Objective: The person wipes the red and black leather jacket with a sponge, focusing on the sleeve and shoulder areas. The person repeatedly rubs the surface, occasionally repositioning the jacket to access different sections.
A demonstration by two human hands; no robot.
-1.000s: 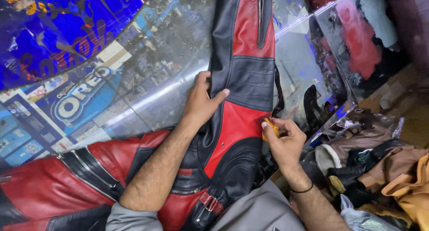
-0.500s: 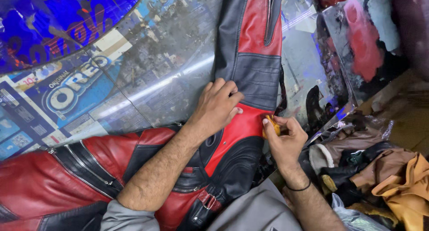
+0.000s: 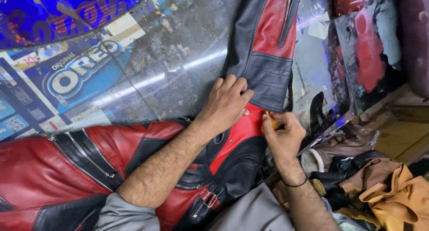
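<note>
While we look down over our forearms, our left hand point(image 3: 226, 104) lies palm down on the sleeve of a red and black leather jacket point(image 3: 134, 164), its fingers bent and pressed onto the leather where the red panel meets the grey-black ribbed panel point(image 3: 267, 81); it pins the sleeve flat and grasps nothing. Just to the right of it, our right hand point(image 3: 282, 133) is pinched shut on a small yellow-orange piece point(image 3: 273, 122), held between thumb and fingertips against the right edge of the sleeve. We cannot tell what that piece is, since the fingers cover most of it. A thin black band point(image 3: 295, 183) sits on the right wrist.

The jacket itself spreads across a shiny, reflective table top point(image 3: 178, 57): its body lies near and to the left, with silver zippers point(image 3: 82, 157) running slantwise across the chest, and the sleeve runs from the near middle to the far right, where another zipper point(image 3: 286, 16) shows in a red panel. A red strap with a buckle point(image 3: 209, 199) lies near us, beside our grey sleeve.

Under the clear table surface, blue printed wrappers point(image 3: 76, 74) show on the left. At the near right, below the table edge, a heap of brown, tan and black leather garments point(image 3: 384, 186) is piled.
</note>
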